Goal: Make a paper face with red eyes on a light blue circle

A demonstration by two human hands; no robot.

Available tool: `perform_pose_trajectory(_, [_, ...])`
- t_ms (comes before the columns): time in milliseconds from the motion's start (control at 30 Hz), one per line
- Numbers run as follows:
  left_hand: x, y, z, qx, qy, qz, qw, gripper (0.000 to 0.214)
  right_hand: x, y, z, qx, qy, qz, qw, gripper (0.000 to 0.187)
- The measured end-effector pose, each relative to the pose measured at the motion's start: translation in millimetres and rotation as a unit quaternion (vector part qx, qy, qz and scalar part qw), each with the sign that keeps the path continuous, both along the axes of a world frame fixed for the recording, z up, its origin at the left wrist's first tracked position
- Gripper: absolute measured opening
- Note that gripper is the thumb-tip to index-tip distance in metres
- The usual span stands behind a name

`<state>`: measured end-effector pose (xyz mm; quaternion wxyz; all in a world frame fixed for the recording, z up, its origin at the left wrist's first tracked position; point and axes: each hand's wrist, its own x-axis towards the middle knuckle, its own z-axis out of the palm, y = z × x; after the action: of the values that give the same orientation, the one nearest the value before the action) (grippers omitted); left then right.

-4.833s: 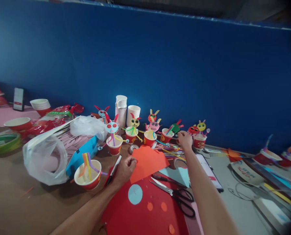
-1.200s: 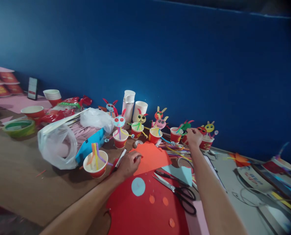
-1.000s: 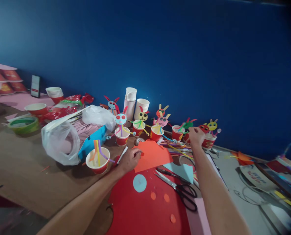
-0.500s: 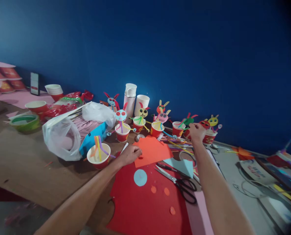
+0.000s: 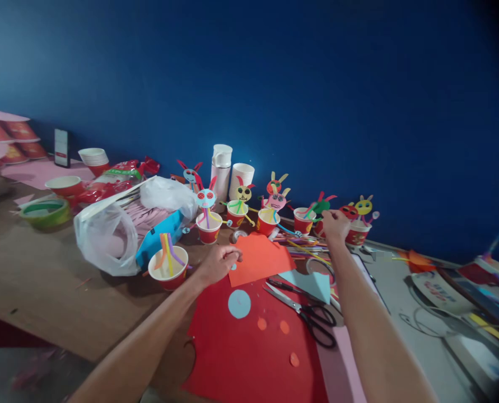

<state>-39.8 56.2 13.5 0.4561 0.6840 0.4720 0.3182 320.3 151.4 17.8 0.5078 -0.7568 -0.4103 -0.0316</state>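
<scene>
A paper cup of straws stands left of the orange sheet; at the sheet's left edge, the left hand; beyond its right, a green paper head just beside the right hand — whether either hand's curled fingers pinch anything, one cannot tell.

deep blue wall, paler at left, behind a brown tabletop

Thermos behind cups, card sheet before them, scissors right of paper disc
</scene>
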Motion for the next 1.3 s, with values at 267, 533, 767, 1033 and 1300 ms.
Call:
perform_pose_trajectory(267, [31,-20,32.0,0.069,-0.005,-0.037,0.997,0.024,-4,-8,11.1,0.076,0.004,-0.008,0.997,0.018])
perform_pose_trajectory(533, [62,-13,55.1,0.092,-0.043,-0.074,0.992,0.022,2,-28,37.2,0.127,-0.001,-0.021,0.992,0.022])
perform_pose_trajectory(767, [77,-8,61.6,0.092,-0.080,-0.074,0.990,0.025,5,-63,60.3,0.166,0.003,-0.014,0.986,0.020])
perform_pose_trajectory(1033, [69,-4,84.4,0.124,-0.146,-0.022,0.981,0.027,-31,-121,86.6,0.161,0.064,0.125,0.977,0.020])
perform_pose_trajectory(1300, [42,0,102.3,0.103,-0.126,-0.042,0.986,0.035,-89,-137,90.4,0.062,0.139,0.321,0.935,0.018])
